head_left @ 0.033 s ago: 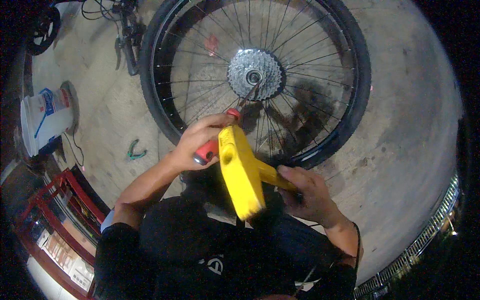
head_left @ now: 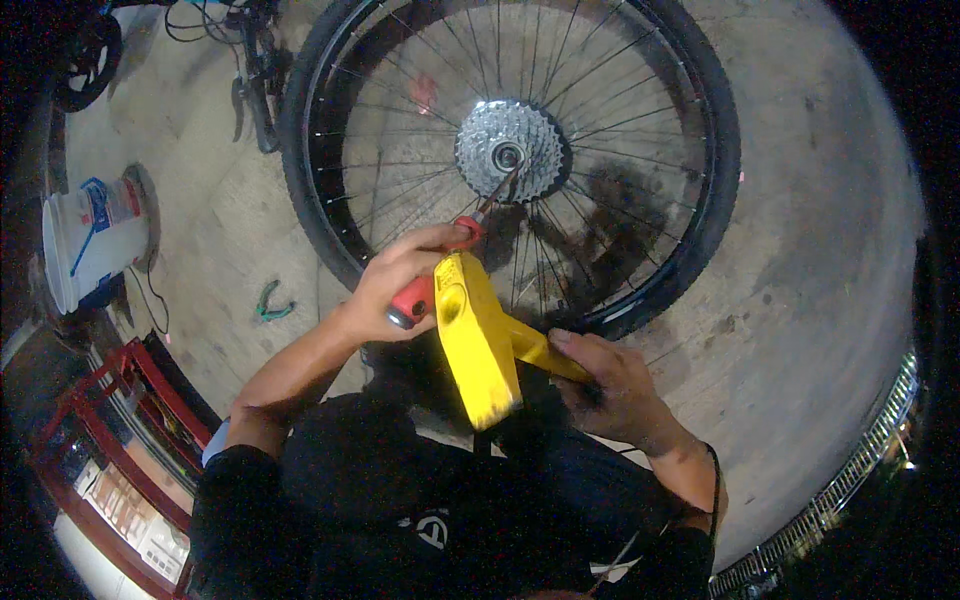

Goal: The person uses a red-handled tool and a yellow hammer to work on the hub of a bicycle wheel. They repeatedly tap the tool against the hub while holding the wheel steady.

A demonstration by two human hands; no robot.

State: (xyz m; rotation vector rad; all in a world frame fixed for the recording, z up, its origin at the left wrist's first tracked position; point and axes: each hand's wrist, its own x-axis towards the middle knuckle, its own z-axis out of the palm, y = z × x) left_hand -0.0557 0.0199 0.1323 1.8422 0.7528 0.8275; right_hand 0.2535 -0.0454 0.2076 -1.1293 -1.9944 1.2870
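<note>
A bicycle wheel (head_left: 722,150) lies ahead of me with its silver cassette (head_left: 482,138) facing up. My left hand (head_left: 395,275) is closed round the red handle of a screwdriver (head_left: 412,298). Its thin dark shaft slants up to the right, and the tip meets the cassette near the hub centre. From the right, my right hand (head_left: 615,388) grips the handle of a yellow mallet (head_left: 478,350). The mallet's head is right beside the screwdriver handle's butt end and covers part of my left hand; whether they touch I cannot tell.
At the left stands a whitish bucket (head_left: 100,240) with a blue mark. Green-handled pliers (head_left: 273,302) lie on the concrete floor. Black handlebar parts (head_left: 260,90) are at the upper left. A red metal frame (head_left: 110,440) stands lower left, and a metal grating (head_left: 830,510) runs lower right.
The mallet head has shifted slightly up and left, towards the screwdriver handle. My left hand and the wheel look almost unmoved.
</note>
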